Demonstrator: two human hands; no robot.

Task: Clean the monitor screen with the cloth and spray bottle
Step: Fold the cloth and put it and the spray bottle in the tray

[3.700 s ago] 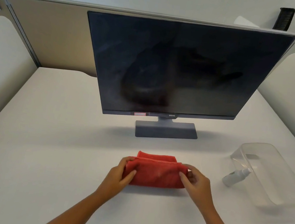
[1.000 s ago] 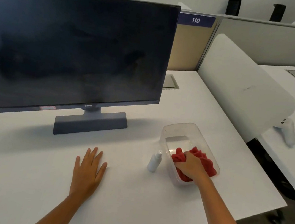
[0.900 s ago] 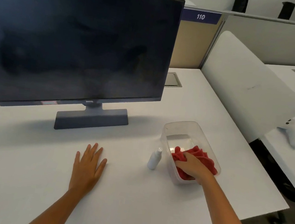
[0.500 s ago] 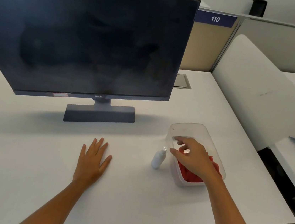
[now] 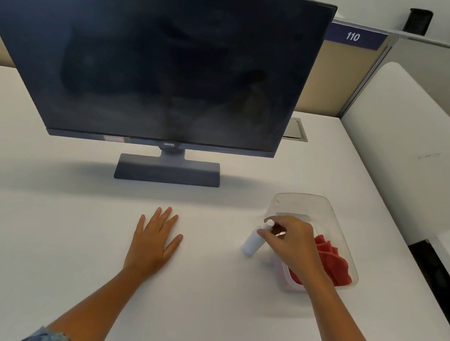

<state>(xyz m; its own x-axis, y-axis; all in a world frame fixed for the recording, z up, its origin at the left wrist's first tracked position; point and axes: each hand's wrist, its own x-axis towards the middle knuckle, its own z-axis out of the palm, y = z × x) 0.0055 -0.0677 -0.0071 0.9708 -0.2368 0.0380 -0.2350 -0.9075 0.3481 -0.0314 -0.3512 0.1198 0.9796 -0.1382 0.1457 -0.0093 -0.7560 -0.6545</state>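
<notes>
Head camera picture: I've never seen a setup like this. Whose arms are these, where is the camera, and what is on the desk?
There is no machine: a person wears a camera on the head, looking down at their own arms. The left hand lies flat and empty on the white desk. The right hand closes its fingers around a small white spray bottle, which looks tilted. Beside the bottle is a clear plastic tub with a red cloth inside. Behind stands a dark, smeary monitor on its grey stand.
</notes>
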